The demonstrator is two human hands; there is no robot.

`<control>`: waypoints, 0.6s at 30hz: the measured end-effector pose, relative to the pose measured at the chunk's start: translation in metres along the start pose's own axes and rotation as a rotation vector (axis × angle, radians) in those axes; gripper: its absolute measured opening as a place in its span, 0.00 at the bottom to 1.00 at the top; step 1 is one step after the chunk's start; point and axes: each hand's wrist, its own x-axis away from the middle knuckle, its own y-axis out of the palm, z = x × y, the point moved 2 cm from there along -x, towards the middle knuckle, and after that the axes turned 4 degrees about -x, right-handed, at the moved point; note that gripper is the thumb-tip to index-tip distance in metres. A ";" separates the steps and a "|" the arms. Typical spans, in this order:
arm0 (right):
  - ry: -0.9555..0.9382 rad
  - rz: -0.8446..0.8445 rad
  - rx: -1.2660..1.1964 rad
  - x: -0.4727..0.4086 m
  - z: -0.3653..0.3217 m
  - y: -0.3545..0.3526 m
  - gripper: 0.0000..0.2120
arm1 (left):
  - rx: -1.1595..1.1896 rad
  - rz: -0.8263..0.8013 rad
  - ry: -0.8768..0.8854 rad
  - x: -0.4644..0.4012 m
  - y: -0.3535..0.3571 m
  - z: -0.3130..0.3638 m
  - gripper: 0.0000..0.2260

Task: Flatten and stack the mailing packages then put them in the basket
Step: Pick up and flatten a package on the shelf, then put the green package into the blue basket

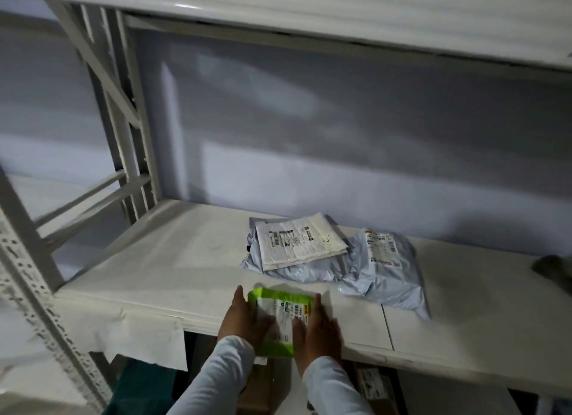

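A green mailing package [280, 318] lies at the front edge of the white shelf [161, 260], overhanging it slightly. Its white shipping label carries barcodes and a yellow patch; the print is too blurred to read. The left hand [244, 318] and right hand [318, 328] lie flat on it with straight fingers, one on each side. Toward the back edge, a white package [301, 244] with a barcode label rests on a grey package [297, 267], beside another grey labelled package [390, 269].
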 end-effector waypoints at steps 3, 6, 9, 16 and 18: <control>0.005 0.064 -0.384 0.024 -0.007 0.005 0.35 | 0.054 0.016 0.004 0.008 -0.015 -0.015 0.33; -0.013 0.144 -0.507 0.048 -0.020 0.014 0.31 | 0.110 0.040 -0.037 0.017 -0.035 -0.039 0.33; -0.055 0.110 -0.532 0.069 -0.036 0.035 0.29 | 0.153 0.059 -0.116 0.028 -0.056 -0.075 0.33; 0.023 -0.150 -0.581 0.108 -0.051 0.109 0.27 | 0.270 0.101 -0.315 0.058 -0.070 -0.183 0.34; 0.091 -0.225 -0.626 0.114 -0.051 0.124 0.27 | 0.291 0.087 -0.365 0.063 -0.067 -0.209 0.31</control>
